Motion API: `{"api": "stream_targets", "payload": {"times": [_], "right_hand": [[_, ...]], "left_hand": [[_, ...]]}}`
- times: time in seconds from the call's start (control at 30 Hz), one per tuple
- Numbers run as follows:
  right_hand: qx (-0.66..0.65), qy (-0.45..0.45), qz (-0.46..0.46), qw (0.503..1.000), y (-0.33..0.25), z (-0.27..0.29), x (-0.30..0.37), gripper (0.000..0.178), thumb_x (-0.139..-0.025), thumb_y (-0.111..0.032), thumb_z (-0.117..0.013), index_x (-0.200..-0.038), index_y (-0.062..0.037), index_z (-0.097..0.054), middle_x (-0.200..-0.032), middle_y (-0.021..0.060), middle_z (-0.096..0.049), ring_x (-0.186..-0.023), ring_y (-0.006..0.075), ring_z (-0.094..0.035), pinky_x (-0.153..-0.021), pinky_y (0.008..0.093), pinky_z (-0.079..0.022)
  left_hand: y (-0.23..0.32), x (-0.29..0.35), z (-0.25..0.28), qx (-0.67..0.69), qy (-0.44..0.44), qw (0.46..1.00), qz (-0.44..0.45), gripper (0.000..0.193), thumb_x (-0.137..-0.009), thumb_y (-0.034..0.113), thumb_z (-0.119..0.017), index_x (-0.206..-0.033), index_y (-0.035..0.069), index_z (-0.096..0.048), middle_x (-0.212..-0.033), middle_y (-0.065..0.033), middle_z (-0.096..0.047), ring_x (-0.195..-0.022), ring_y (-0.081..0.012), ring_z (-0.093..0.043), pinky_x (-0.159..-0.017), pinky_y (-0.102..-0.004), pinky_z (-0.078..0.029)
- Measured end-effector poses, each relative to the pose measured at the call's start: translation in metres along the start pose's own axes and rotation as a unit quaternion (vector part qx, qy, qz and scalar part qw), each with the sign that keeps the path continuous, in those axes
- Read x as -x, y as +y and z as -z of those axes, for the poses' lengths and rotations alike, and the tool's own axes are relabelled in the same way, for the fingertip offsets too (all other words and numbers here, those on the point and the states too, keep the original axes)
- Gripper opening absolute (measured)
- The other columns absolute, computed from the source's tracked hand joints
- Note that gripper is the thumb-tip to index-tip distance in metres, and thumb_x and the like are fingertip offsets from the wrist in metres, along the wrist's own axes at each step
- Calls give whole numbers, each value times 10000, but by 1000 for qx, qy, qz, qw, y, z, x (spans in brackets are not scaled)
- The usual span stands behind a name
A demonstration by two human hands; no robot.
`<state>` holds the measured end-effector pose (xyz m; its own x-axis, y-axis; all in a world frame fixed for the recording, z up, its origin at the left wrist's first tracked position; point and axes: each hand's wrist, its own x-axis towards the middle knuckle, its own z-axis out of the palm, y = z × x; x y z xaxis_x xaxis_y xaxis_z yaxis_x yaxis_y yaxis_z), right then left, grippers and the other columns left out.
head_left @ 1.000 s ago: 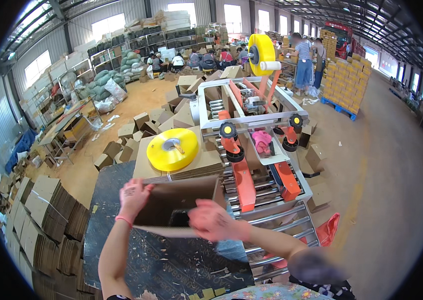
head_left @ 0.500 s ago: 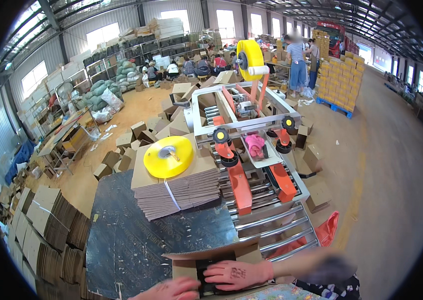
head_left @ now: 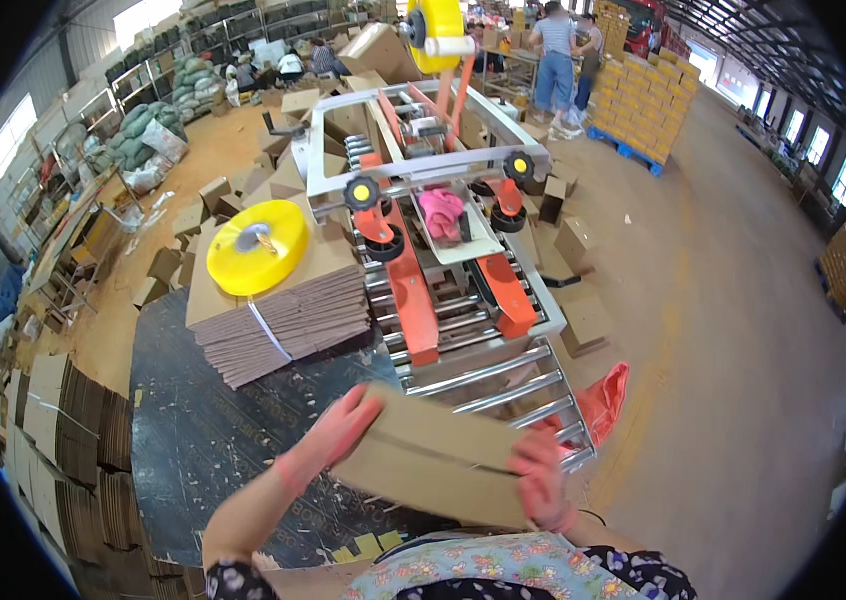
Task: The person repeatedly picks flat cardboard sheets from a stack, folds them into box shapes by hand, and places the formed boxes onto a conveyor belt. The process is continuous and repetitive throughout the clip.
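Observation:
A brown cardboard box (head_left: 433, 455) is held between my two hands in front of my body, its top flaps folded to a dark centre seam. My left hand (head_left: 351, 420), in a pink-red glove, grips the box's left end. At the right end, my right hand (head_left: 541, 478), gloved alike and blurred, has its fingers curled over the edge. The box lies tilted, its right end lower in view, over the dark worktop (head_left: 203, 440) and the near end of the metal roller conveyor (head_left: 503, 385). Its contents are hidden.
Ahead stands a carton-sealing machine (head_left: 423, 180) carrying a yellow tape roll (head_left: 438, 35). Another yellow roll (head_left: 258, 248) sits on strapped flat cardboard (head_left: 288, 325). A pink cloth (head_left: 441, 212) lies in the machine's tray. Right of the rollers hangs a red bag (head_left: 608, 400). People work far off.
My hands have gone from inside the open box to its two ends. The box's flaps are now closed, and it has been lifted forward and tilted. My view has shifted.

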<state>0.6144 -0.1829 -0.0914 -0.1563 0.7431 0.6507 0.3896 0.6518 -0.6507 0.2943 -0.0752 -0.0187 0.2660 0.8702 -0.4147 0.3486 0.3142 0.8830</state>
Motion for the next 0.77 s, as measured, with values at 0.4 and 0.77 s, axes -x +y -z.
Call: {"api": "stream_targets", "payload": {"times": [0.4, 0.77], "right_hand": [[232, 272, 35, 933, 143, -82, -119, 392, -984, -346, -397, -1044, -26, -615, -1141, 161, -577, -1116, 352, -497, -1047, 555, -289], [-251, -208, -72, 943, -5, -182, -59, 620, -911, -85, -607, -1458, 3, -329, -1429, 204, -416, -1238, 286, -480, -1070, 410, -368]], "left_hand": [[75, -175, -103, -377, 237, 733, -515, 332, -850, 185, -621, -1143, 32, -590, -1193, -181, -588, -1129, -360, -558, -959, -452, -465], [-311, 236, -215, -261, 436, 831, 227, 482, -890, 340, -581, -1283, 62, -555, -1385, -187, -464, -1302, -368, -449, -1054, -507, -406]]}}
